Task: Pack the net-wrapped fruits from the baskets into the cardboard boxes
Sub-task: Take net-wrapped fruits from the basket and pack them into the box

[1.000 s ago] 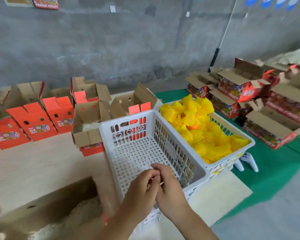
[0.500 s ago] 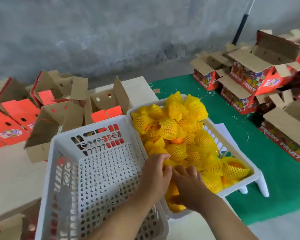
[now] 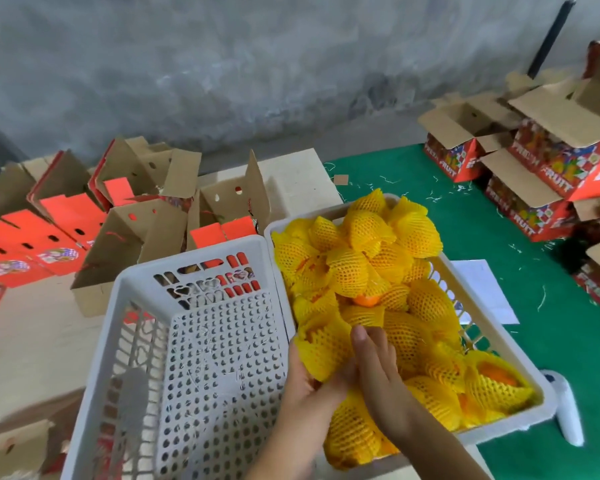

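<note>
Grey concrete wall backs a pale table [image 3: 32,344] where two white baskets sit side by side, the left basket [image 3: 201,355] bare of fruit. Both hands meet at the near left corner of the full basket [image 3: 520,424]: the left hand [image 3: 305,382] cups a net-wrapped fruit [image 3: 323,344] from below, fingers curled under it, while the right hand [image 3: 378,362] lies beside it, fingers straight against the netting. Open boxes [image 3: 136,237] stand beyond, up-left. Red cartons [image 3: 548,174] at right read "FRESH FRUIT".

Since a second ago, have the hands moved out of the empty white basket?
Yes. Both hands went rightward across the empty basket's right wall into the full basket, where they now hold a net-wrapped fruit.
</note>
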Action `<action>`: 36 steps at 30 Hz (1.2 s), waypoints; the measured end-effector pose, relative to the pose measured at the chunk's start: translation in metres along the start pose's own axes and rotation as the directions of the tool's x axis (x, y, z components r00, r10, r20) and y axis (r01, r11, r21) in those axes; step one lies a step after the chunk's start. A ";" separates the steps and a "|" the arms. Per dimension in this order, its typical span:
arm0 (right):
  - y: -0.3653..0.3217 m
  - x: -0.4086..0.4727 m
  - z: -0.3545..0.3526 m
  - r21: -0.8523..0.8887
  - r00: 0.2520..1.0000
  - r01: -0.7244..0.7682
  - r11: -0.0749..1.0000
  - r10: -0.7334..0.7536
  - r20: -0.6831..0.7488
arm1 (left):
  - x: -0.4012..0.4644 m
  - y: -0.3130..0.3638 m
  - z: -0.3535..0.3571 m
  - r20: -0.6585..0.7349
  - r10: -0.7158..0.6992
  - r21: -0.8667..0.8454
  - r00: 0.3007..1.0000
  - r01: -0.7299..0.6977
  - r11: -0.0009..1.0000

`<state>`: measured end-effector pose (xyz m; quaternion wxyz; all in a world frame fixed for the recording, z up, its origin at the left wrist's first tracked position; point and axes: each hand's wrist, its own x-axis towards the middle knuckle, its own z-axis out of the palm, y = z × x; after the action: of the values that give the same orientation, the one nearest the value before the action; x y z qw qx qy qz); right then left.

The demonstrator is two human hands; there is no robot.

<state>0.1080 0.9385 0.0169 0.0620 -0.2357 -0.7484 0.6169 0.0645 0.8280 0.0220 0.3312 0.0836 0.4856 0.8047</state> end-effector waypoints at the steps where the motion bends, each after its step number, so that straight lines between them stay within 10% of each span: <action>1: -0.001 0.004 0.004 -0.048 1.000 0.013 0.999 -0.012 0.008 | 0.000 0.002 -0.005 -0.047 -0.012 -0.077 0.999 0.009 0.997; 6: -0.010 0.070 -0.004 -0.218 0.905 0.115 0.969 -0.193 -0.380 | -0.001 0.008 -0.021 -0.198 -0.167 -0.328 0.966 0.096 0.940; 9: -0.014 0.121 -0.005 -0.569 0.955 -0.060 0.820 -0.119 -0.272 | -0.004 0.008 -0.020 -0.222 -0.170 -0.238 0.960 0.116 0.964; 13: -0.001 0.132 -0.002 -0.757 0.947 0.095 0.646 -0.294 -0.132 | -0.008 0.012 -0.023 -0.234 -0.175 -0.206 0.956 0.127 0.970; 23: -0.010 0.044 0.014 -0.117 0.891 0.202 0.972 -0.232 -0.390 | -0.037 0.045 -0.081 -0.311 -0.103 -0.205 0.945 0.039 0.978; 29: -0.051 -0.027 0.115 0.242 0.957 0.287 0.927 -0.267 -0.113 | -0.074 0.080 -0.121 -0.239 -0.108 -0.102 0.965 0.086 0.991; 36: -0.081 -0.073 0.268 0.270 0.960 0.161 0.949 -0.214 0.180 | -0.160 0.156 -0.253 -0.482 0.036 0.082 0.875 0.004 0.997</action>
<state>0.0466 0.6569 0.0466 0.0719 -0.0881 -0.6850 0.7196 0.0012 0.4978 0.0522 0.1894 -0.1026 0.5841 0.7825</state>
